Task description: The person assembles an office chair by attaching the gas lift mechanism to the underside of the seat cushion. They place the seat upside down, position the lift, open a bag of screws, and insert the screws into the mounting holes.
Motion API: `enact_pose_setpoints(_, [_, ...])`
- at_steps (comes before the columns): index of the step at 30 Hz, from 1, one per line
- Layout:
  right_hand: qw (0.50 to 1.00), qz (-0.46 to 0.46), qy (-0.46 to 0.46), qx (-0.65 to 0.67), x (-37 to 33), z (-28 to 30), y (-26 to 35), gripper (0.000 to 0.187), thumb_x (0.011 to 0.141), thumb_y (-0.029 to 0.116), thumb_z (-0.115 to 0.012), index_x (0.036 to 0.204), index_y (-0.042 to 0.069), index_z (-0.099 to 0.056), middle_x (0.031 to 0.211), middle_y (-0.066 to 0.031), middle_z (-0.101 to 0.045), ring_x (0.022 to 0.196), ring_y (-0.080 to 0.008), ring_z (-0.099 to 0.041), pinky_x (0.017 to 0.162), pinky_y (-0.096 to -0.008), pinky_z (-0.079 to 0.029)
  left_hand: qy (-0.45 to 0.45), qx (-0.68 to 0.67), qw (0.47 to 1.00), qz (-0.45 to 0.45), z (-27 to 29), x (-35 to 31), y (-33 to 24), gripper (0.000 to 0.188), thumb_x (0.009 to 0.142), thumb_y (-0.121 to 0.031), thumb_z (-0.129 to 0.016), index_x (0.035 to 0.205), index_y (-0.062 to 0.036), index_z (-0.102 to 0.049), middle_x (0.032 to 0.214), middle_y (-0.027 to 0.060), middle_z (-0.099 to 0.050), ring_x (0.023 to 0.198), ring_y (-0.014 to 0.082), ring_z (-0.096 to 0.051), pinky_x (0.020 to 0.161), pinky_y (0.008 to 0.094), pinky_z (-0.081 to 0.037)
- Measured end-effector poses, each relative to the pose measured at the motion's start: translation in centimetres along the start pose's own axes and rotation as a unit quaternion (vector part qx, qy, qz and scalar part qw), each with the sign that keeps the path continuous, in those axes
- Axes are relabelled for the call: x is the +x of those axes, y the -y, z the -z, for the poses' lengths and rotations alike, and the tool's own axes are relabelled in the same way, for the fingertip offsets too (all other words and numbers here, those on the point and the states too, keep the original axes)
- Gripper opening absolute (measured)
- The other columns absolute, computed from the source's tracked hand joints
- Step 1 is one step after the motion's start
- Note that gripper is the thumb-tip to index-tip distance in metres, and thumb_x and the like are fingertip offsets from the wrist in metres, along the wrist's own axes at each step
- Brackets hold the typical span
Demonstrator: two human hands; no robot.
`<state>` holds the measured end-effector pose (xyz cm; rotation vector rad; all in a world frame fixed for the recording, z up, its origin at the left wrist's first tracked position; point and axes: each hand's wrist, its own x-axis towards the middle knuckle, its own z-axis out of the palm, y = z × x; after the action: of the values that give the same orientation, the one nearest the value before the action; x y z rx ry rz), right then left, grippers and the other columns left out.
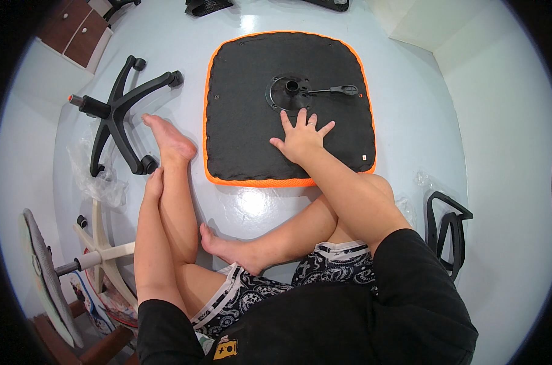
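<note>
A chair seat (245,140) with orange edging lies upside down on the floor, its black underside facing up. At its middle is a round black mounting plate (277,97) with a hollow socket (292,87). A lever (343,90) with a paddle-shaped handle points right from it. My right hand (303,137) lies flat on the black underside just below the plate, fingers spread, a ring on one finger. Beside my left shin rests my left hand (155,184), its fingers mostly hidden against the leg.
A black five-star chair base (119,112) with casters lies tipped at the left, near clear plastic wrapping (99,173). A pale chair base (99,249) is lower left. Black armrests (449,234) lie by the right wall. Brown drawers (84,36) stand far left.
</note>
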<state>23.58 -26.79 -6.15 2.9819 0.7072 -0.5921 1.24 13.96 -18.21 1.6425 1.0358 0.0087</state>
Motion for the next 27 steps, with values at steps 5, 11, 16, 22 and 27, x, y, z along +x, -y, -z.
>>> enact_pose_setpoints(5, [1.000, 0.002, 0.002, 0.003, -0.1, 0.3, 0.3, 0.074, 0.092, 0.061, -0.043, 0.153, 0.024, -0.021, 0.154, -0.0204, -0.019, 0.141, -0.0429, -0.021, 0.102, -0.0773, -0.010, -0.012, -0.004, 1.000, -0.001, 0.7, -0.4, -0.2, 0.050, 0.094, -0.037, -0.049, 0.117, 0.0063, -0.061, 0.109, 0.0124, -0.065, 0.099, 0.0179, -0.059, 0.089, 0.0296, -0.045])
enact_pose_setpoints(11, [1.000, -0.002, 0.006, 0.013, -0.3, 0.6, 0.2, 0.073, 0.092, 0.061, -0.043, 0.152, 0.024, -0.022, 0.155, -0.0184, -0.020, 0.141, -0.0401, -0.022, 0.102, -0.0772, -0.010, -0.008, 0.005, 1.000, -0.005, 0.6, -0.7, -0.4, 0.051, 0.094, -0.037, -0.048, 0.117, 0.0064, -0.061, 0.109, 0.0130, -0.065, 0.100, 0.0186, -0.059, 0.089, 0.0300, -0.044])
enact_pose_setpoints(16, [1.000, -0.010, 0.007, 0.014, -0.2, 0.5, -0.1, 0.072, 0.093, 0.060, -0.043, 0.152, 0.025, -0.023, 0.154, -0.0182, -0.021, 0.141, -0.0394, -0.023, 0.102, -0.0773, -0.011, -0.011, 0.028, 1.000, 0.002, 0.1, -0.2, -0.5, 0.052, 0.093, -0.037, -0.048, 0.118, 0.0063, -0.061, 0.113, 0.0145, -0.065, 0.103, 0.0198, -0.059, 0.092, 0.0309, -0.043])
enact_pose_setpoints(22, [0.999, -0.007, 0.011, 0.031, -0.2, 1.0, 0.3, 0.071, 0.092, 0.060, -0.043, 0.152, 0.026, -0.024, 0.155, -0.0180, -0.020, 0.142, -0.0386, -0.021, 0.103, -0.0770, -0.012, -0.005, 0.037, 0.999, -0.007, 1.9, 1.1, 0.7, 0.055, 0.092, -0.039, -0.048, 0.120, 0.0067, -0.060, 0.118, 0.0162, -0.063, 0.108, 0.0214, -0.058, 0.095, 0.0320, -0.042])
enact_pose_setpoints(27, [0.999, -0.016, 0.020, 0.040, -0.1, 0.9, 0.1, 0.072, 0.092, 0.061, -0.044, 0.152, 0.026, -0.024, 0.155, -0.0186, -0.017, 0.142, -0.0389, -0.021, 0.102, -0.0772, -0.013, -0.013, 0.045, 0.999, 0.020, 0.8, 0.2, -0.5, 0.055, 0.091, -0.040, -0.048, 0.118, 0.0069, -0.061, 0.114, 0.0160, -0.064, 0.104, 0.0211, -0.059, 0.092, 0.0316, -0.043])
